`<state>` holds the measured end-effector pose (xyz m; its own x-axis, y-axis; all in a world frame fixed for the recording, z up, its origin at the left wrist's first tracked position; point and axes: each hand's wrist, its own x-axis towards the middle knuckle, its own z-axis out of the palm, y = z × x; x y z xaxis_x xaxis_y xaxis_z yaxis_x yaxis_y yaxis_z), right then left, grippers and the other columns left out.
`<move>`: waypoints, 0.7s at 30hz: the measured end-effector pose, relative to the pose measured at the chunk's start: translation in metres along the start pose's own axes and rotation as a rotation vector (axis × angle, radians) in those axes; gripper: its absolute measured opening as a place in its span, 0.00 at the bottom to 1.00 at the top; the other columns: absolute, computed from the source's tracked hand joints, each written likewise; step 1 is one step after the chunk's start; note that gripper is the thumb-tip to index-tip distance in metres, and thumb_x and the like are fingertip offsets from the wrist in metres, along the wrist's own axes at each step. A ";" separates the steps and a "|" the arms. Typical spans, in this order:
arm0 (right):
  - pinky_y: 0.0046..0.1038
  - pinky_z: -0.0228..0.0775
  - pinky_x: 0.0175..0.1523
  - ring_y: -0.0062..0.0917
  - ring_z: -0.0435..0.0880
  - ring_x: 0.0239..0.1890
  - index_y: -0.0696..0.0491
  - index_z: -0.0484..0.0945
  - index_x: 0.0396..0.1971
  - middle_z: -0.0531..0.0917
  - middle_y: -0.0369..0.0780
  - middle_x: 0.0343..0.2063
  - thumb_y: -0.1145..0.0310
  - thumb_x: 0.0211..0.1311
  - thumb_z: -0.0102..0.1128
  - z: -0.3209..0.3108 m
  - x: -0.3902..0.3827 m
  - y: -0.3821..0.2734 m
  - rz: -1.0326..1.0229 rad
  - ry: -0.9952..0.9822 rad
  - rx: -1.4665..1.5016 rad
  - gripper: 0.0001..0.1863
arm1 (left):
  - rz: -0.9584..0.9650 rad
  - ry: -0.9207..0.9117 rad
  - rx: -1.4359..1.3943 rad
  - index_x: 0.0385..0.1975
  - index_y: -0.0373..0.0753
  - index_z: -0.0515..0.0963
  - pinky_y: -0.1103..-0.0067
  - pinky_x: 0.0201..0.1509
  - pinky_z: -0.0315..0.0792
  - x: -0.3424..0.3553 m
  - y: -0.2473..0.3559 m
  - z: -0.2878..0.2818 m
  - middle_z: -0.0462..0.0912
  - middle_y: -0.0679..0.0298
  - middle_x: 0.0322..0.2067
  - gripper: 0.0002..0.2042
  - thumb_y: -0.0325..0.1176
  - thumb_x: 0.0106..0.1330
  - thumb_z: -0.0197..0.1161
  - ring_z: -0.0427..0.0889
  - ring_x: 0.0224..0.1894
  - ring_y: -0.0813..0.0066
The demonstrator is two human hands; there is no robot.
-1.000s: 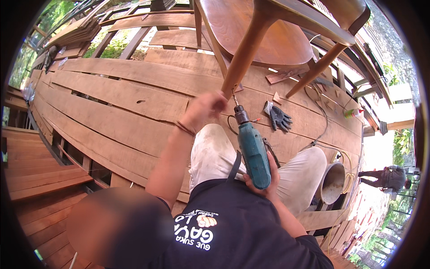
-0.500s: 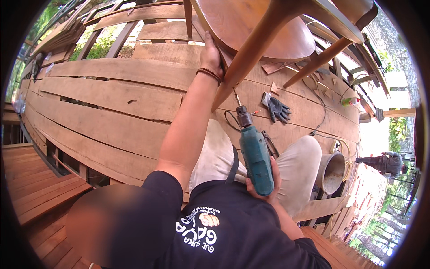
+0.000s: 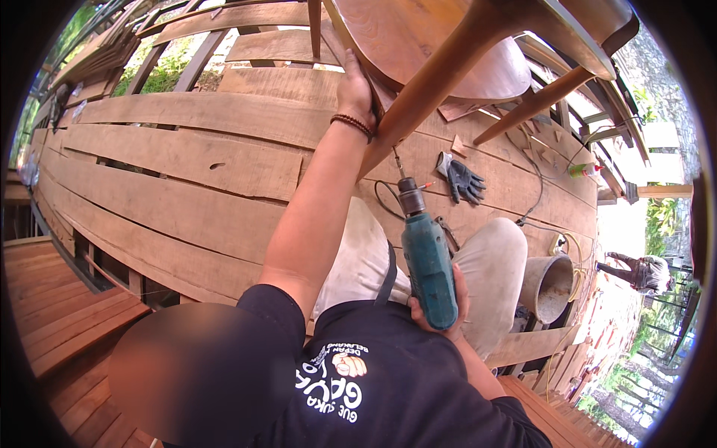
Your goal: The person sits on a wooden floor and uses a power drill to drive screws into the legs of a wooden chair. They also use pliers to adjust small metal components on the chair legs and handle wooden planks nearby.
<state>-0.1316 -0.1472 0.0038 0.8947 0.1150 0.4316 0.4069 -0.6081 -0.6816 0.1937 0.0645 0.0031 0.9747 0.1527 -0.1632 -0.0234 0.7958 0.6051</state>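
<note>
A brown wooden chair (image 3: 441, 67) with a broad smooth seat stands tilted before me at the top of the view. My left hand (image 3: 356, 93), with a beaded bracelet at its wrist, grips the chair's side rail beside a leg; some of its fingers are hidden behind the wood. My right hand (image 3: 457, 299) is wrapped round the back end of a teal power drill (image 3: 429, 261). From the drill's dark chuck a thin bit (image 3: 398, 160) points up to the chair leg (image 3: 418, 93). Its tip meets the leg's inner side, or lies very near it.
A grey-and-black work glove (image 3: 461, 179) lies on the plank floor (image 3: 187, 160), near small wood offcuts (image 3: 458, 146). Pliers-like handles show beside the drill. A worn bucket (image 3: 549, 287), cables and a green bottle (image 3: 584, 170) stand to the right. Another person (image 3: 642, 270) is farther off.
The chair and drill appear slightly farther right and the drill a little lower. Both hands keep their hold. The person in the distance has shifted posture.
</note>
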 end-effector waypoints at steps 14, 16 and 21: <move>0.31 0.78 0.41 0.36 0.86 0.36 0.66 0.60 0.63 0.81 0.50 0.39 0.64 0.45 0.75 -0.004 0.002 -0.001 -0.019 -0.019 -0.060 0.47 | -0.008 0.025 0.018 0.64 0.28 0.62 0.69 0.65 0.69 0.006 -0.003 -0.003 0.72 0.51 0.61 0.35 0.58 0.76 0.41 0.74 0.60 0.58; 0.30 0.79 0.40 0.35 0.86 0.36 0.66 0.60 0.63 0.82 0.49 0.39 0.64 0.44 0.76 -0.003 -0.003 -0.002 0.028 -0.031 -0.039 0.47 | -0.010 0.030 0.017 0.64 0.28 0.63 0.70 0.65 0.69 0.011 -0.007 -0.009 0.73 0.51 0.60 0.35 0.59 0.75 0.42 0.74 0.60 0.59; 0.29 0.78 0.45 0.34 0.86 0.41 0.65 0.59 0.65 0.82 0.48 0.43 0.63 0.43 0.76 -0.004 0.001 -0.003 0.042 -0.047 -0.029 0.49 | -0.006 0.002 -0.014 0.63 0.28 0.64 0.69 0.64 0.69 0.011 -0.008 -0.008 0.74 0.52 0.60 0.36 0.60 0.75 0.43 0.75 0.59 0.59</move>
<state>-0.1330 -0.1479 0.0085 0.9190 0.1249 0.3739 0.3635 -0.6356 -0.6810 0.2026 0.0645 -0.0103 0.9744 0.1494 -0.1680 -0.0211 0.8049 0.5931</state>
